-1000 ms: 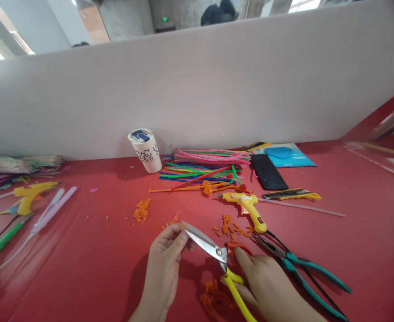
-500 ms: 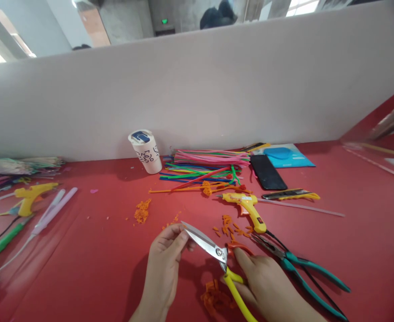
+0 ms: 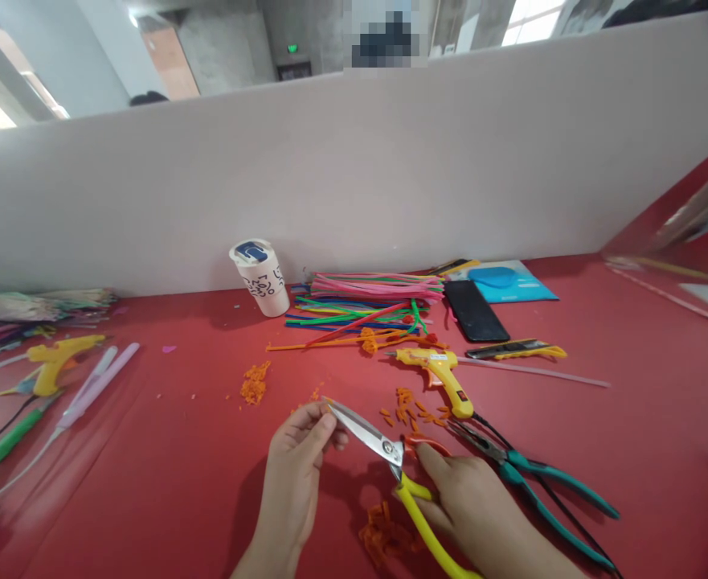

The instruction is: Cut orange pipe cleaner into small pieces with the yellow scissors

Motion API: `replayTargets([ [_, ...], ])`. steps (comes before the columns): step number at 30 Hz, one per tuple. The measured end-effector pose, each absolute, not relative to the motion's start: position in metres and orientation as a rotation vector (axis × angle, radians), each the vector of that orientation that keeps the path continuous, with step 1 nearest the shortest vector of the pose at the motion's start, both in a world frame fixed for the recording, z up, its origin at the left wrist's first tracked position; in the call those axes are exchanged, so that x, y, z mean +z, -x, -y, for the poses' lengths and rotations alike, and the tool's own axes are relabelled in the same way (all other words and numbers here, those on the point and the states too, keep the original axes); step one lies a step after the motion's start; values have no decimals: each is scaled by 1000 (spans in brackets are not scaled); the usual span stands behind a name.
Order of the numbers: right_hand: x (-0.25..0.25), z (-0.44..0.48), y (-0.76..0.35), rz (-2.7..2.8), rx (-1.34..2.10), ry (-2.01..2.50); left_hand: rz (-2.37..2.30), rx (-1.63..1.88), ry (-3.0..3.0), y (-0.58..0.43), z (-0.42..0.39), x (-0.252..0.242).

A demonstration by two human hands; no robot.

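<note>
My right hand (image 3: pixel 474 515) grips the yellow handles of a pair of scissors (image 3: pixel 390 466); the steel blades look closed and point up-left. My left hand (image 3: pixel 302 450) pinches something small and orange at the blade tips, too small to name. A heap of orange cut pieces (image 3: pixel 383 537) lies under the scissors on the red table (image 3: pixel 178 450). More orange bits (image 3: pixel 414 410) lie scattered just beyond the blades.
A yellow glue gun (image 3: pixel 441 374), teal pliers (image 3: pixel 534 490), a utility knife (image 3: pixel 516 351), a black phone (image 3: pixel 476 310), a pile of coloured pipe cleaners (image 3: pixel 366 305) and a paper cup (image 3: pixel 260 277) lie ahead. Another glue gun (image 3: pixel 58 362) is at left. A white partition (image 3: pixel 354 177) backs the table.
The view has shifted slightly; both hands and the scissors keep nearly the same pose.
</note>
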State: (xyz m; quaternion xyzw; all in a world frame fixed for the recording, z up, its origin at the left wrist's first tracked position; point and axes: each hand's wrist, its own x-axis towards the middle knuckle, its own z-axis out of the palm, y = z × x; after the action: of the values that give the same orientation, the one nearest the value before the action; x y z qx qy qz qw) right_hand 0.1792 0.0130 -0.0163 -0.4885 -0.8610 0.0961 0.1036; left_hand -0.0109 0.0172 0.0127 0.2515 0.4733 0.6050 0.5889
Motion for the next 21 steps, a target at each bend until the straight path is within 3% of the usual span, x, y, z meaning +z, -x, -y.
replayTargets([
  [4,-7,-17,-169,2130,855,1552,-1016,1203,-595,5,-14,16],
  [11,19,-21,-160,1414,1733,1310,-917,836,-606,-9,-4,12],
  [21,18,-17,-159,1391,1633,1332,-1152,885,-913,-15,-5,8],
])
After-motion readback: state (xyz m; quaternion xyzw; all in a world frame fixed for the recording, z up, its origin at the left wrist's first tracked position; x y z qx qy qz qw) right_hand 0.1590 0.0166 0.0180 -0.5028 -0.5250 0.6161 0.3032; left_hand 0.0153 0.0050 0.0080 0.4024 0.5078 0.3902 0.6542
